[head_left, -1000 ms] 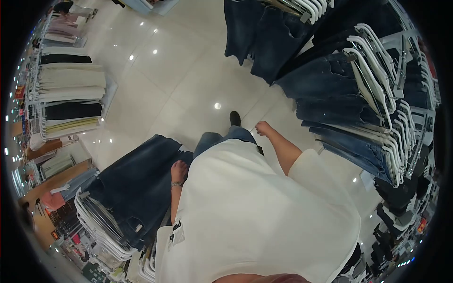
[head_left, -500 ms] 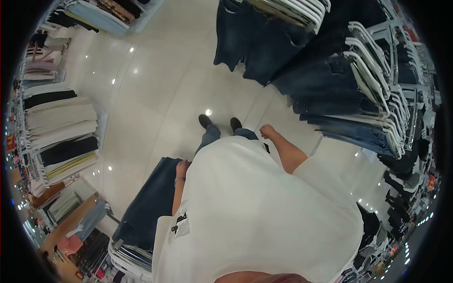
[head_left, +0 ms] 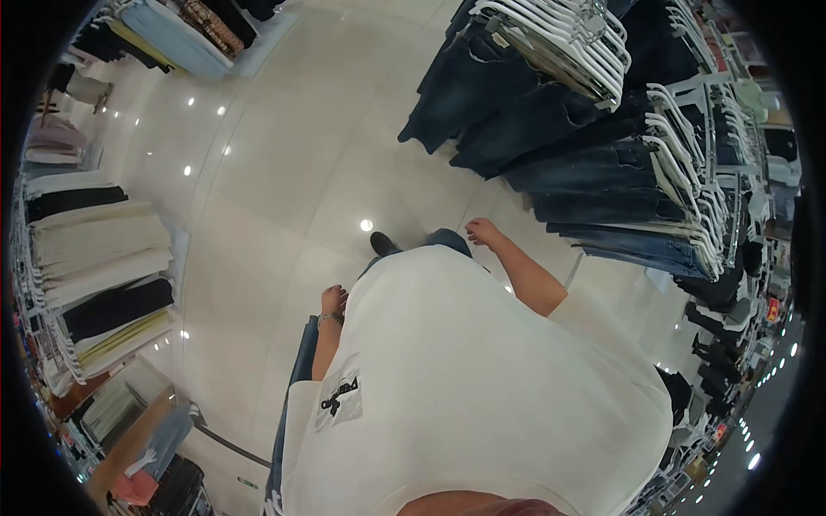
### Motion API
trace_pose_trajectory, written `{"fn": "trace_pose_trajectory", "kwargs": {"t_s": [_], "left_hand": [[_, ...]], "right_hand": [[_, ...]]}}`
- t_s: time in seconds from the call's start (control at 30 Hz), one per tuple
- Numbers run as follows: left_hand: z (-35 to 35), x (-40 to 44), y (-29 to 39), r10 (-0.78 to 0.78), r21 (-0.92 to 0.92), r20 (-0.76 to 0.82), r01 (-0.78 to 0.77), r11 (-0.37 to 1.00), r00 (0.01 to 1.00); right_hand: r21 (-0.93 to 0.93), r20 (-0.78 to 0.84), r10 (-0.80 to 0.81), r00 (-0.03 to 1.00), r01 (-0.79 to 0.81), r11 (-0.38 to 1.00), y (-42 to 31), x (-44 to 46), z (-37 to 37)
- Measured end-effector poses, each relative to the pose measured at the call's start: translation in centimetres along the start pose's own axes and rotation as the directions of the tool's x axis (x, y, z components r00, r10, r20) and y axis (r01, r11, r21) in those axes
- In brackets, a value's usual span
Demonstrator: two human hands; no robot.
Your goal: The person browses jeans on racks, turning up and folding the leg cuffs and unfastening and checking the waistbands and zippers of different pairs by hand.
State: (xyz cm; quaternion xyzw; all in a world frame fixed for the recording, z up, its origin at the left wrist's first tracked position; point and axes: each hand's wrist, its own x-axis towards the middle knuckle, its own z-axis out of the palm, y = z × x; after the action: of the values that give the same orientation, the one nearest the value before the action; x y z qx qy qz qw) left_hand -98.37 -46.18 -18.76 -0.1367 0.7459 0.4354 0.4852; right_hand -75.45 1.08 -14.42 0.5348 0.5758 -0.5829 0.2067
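My left hand [head_left: 333, 300], with a band on its wrist, hangs by my left side with loosely curled fingers and nothing in it. Just behind it shows a narrow strip of hanging blue jeans [head_left: 297, 378], mostly hidden by my arm and white shirt [head_left: 465, 370]. My right hand [head_left: 483, 231] is held out a little from my right hip, fingers loosely bent and holding nothing. Nearest to it, but apart, hang dark blue jeans [head_left: 602, 202] on white hangers [head_left: 675, 150]. One dark shoe [head_left: 384, 243] shows ahead of my body.
A rack of trousers [head_left: 103, 241] in cream, black and yellow stands at left. More clothes [head_left: 176, 34] hang at the upper left. Several dark garments [head_left: 718, 361] line the right side. Glossy floor tiles [head_left: 284, 163] lie between the racks.
My body has moved forward. The jeans by my left hand have slid back behind my arm, and their hangers are now mostly out of sight. The fingers of my right hand have loosened.
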Motion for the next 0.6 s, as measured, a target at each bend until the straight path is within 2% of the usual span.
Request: {"fn": "trace_pose_trajectory", "kwargs": {"t_s": [0.13,0.2,0.33,0.43,0.6], "left_hand": [[-1.4,2.2,0.7,-0.020,-0.009,0.015,0.020,1.000,1.000],[-1.5,2.8,1.8,-0.034,0.006,0.006,0.034,0.999,0.999],[-1.1,3.6,7.2,-0.204,-0.146,-0.010,0.200,0.969,0.979],[-0.7,5.2,11.5,-0.177,-0.181,-0.012,0.172,0.968,0.984],[1.3,9.0,23.4,0.031,-0.153,0.033,-0.026,0.988,0.999]], "right_hand": [[-0.047,-0.023,-0.048,0.999,0.046,0.998,-2.7,-0.2,0.5],[-0.034,-0.025,-0.012,1.000,0.011,0.999,-2.9,0.0,0.4],[-0.033,-0.057,0.069,0.996,-0.071,0.997,-2.1,1.0,-0.6],[-0.008,-0.064,0.145,0.987,-0.146,0.989,-1.9,1.9,-1.3],[-0.001,-0.035,0.185,0.982,-0.185,0.983,-3.5,6.2,-2.5]]}}
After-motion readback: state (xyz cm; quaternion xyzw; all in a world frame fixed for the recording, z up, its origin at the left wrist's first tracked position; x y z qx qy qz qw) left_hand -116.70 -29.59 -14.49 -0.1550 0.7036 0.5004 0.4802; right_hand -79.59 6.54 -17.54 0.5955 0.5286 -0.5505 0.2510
